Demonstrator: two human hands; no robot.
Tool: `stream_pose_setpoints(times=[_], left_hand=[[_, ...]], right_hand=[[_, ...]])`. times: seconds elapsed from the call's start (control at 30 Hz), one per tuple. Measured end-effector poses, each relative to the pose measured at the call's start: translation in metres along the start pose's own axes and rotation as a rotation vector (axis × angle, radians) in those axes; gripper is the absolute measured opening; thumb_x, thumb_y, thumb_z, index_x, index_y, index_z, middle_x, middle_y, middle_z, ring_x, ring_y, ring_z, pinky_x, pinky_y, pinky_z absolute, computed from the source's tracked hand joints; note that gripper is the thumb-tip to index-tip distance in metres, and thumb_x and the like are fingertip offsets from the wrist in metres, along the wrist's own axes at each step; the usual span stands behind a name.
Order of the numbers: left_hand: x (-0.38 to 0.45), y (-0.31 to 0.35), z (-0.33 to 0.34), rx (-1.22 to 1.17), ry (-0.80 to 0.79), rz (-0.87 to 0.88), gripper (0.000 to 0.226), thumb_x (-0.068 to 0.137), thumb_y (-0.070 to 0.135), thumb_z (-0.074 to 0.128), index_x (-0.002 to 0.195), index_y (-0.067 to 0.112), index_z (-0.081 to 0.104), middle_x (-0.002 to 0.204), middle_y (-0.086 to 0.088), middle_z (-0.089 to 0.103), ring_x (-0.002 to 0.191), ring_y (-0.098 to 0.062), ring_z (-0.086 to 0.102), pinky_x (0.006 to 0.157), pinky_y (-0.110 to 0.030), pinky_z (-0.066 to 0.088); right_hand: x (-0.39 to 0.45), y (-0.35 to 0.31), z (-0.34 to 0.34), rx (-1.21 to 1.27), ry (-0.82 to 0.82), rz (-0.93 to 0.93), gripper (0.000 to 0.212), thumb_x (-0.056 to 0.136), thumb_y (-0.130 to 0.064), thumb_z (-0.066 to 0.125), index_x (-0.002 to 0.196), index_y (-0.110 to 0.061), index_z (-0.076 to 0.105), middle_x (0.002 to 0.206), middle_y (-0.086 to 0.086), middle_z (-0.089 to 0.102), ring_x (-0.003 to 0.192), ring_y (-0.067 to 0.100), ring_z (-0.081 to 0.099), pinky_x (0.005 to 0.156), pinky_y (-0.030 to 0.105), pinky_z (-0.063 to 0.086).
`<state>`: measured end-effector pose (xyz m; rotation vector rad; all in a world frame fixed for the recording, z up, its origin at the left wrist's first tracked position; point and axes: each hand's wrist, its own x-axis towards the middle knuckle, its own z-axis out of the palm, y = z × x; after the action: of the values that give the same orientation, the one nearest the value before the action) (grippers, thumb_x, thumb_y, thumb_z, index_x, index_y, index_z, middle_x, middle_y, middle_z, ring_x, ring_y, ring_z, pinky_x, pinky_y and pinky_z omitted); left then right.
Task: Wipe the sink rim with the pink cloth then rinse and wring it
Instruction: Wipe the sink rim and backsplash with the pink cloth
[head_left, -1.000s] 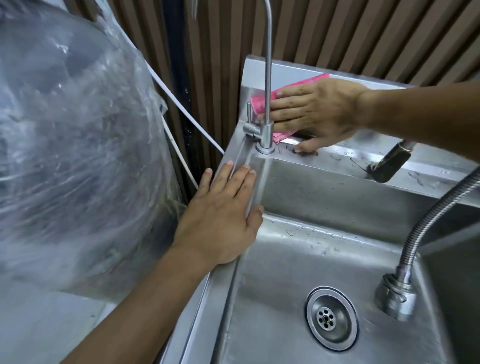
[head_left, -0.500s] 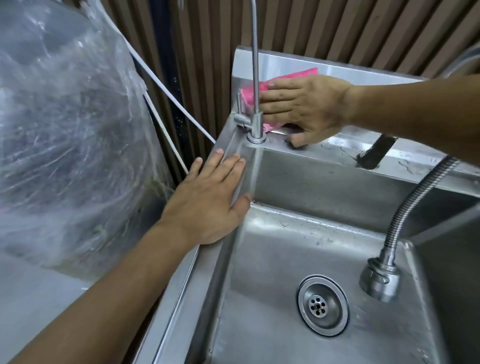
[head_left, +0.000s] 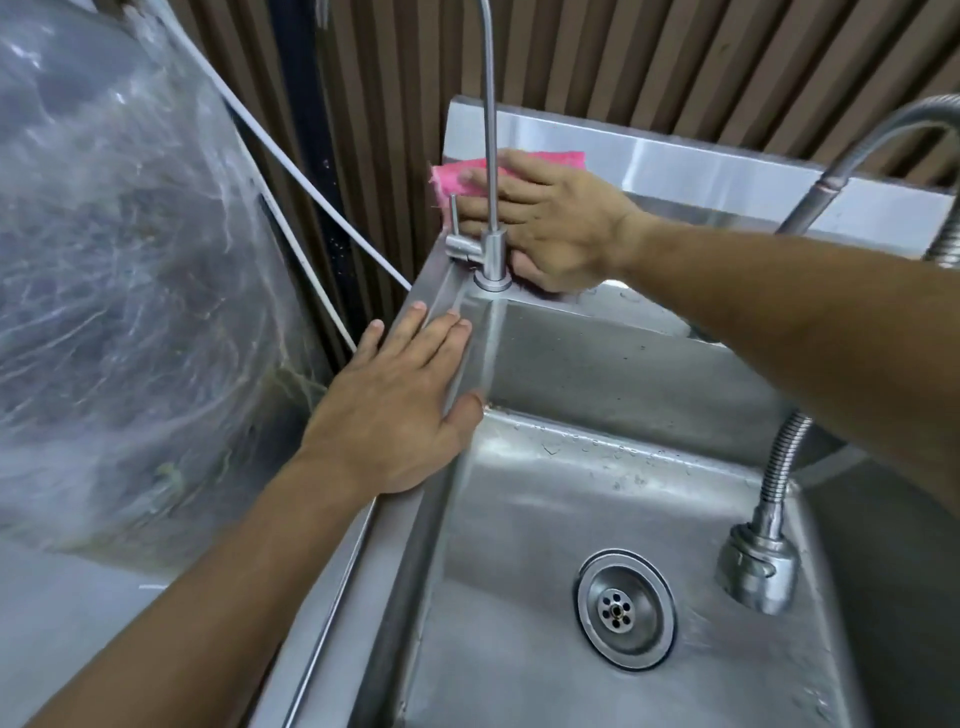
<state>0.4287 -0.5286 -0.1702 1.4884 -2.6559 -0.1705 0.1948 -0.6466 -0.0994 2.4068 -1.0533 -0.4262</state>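
The pink cloth (head_left: 453, 178) lies flat against the steel backsplash at the sink's back left corner, mostly covered by my right hand (head_left: 556, 228), which presses it with fingers spread, behind the thin tap (head_left: 489, 156). My left hand (head_left: 395, 410) rests flat and empty on the left sink rim (head_left: 343, 587), fingers pointing toward the tap's base, thumb over the inner edge of the basin.
A flexible metal hose with a spray head (head_left: 756, 569) hangs into the basin at the right, above the drain (head_left: 626, 608). A large bundle wrapped in clear plastic (head_left: 119, 291) stands left of the sink. White cords (head_left: 311, 192) run along the slatted wall.
My right hand has slid the cloth higher up the backsplash and slightly left behind the tap. My left hand stays planted on the left rim; the camera moved nearer.
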Motion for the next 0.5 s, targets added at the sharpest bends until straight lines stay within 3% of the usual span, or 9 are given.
stream_pose_setpoints(times=[0.07,0.17,0.23,0.3,0.4,0.5], left_hand=[[0.001,0.000,0.000,-0.008,-0.015,0.005,0.079,0.096,0.059,0.013,0.166,0.022,0.009,0.174,0.007,0.005,0.160,-0.016,-0.006,0.130,-0.045,0.002],[0.000,0.000,-0.001,0.012,-0.015,0.007,0.083,0.094,0.062,0.007,0.166,0.021,0.009,0.174,0.006,0.007,0.160,-0.018,-0.004,0.129,-0.046,0.003],[0.000,0.001,-0.001,0.019,-0.014,0.010,0.086,0.091,0.063,0.004,0.166,0.020,0.010,0.173,0.005,0.008,0.160,-0.019,-0.003,0.128,-0.047,0.004],[0.000,0.001,-0.001,0.021,-0.016,0.009,0.087,0.090,0.063,0.003,0.166,0.020,0.011,0.173,0.005,0.010,0.160,-0.020,-0.002,0.128,-0.048,0.005],[0.000,0.001,-0.001,0.031,-0.013,0.022,0.088,0.090,0.061,0.006,0.165,0.017,0.016,0.173,0.003,0.015,0.160,-0.024,0.003,0.127,-0.050,0.008],[0.000,0.001,-0.001,0.046,-0.012,0.023,0.086,0.091,0.059,0.007,0.165,0.016,0.017,0.172,0.001,0.017,0.160,-0.025,0.004,0.126,-0.052,0.010]], right_hand=[[-0.020,-0.014,0.017,0.032,0.066,0.156,0.066,0.102,-0.042,0.020,0.164,-0.021,0.022,0.172,0.000,0.017,0.161,0.026,0.010,0.127,0.050,0.018],[-0.053,-0.053,0.031,0.311,0.014,0.463,0.065,0.101,-0.039,0.028,0.164,-0.025,0.021,0.173,-0.005,0.015,0.160,0.027,0.014,0.103,0.048,0.040],[-0.055,-0.069,0.024,0.441,0.077,0.664,0.062,0.105,-0.043,0.025,0.165,-0.031,0.013,0.173,-0.013,0.004,0.161,0.023,0.004,0.102,0.046,0.034],[-0.057,-0.082,0.018,0.631,0.010,0.793,0.062,0.106,-0.042,0.027,0.165,-0.034,0.010,0.173,-0.017,0.000,0.161,0.021,0.004,0.109,0.047,0.027],[-0.060,-0.092,0.008,0.743,-0.058,0.997,0.067,0.102,-0.038,0.037,0.164,-0.027,0.017,0.174,-0.007,0.008,0.156,0.026,0.015,0.117,0.049,0.020],[-0.041,-0.100,-0.005,0.840,-0.045,1.002,0.064,0.103,-0.038,0.035,0.162,-0.017,0.023,0.172,0.003,0.019,0.151,0.035,0.019,0.119,0.048,0.020]])
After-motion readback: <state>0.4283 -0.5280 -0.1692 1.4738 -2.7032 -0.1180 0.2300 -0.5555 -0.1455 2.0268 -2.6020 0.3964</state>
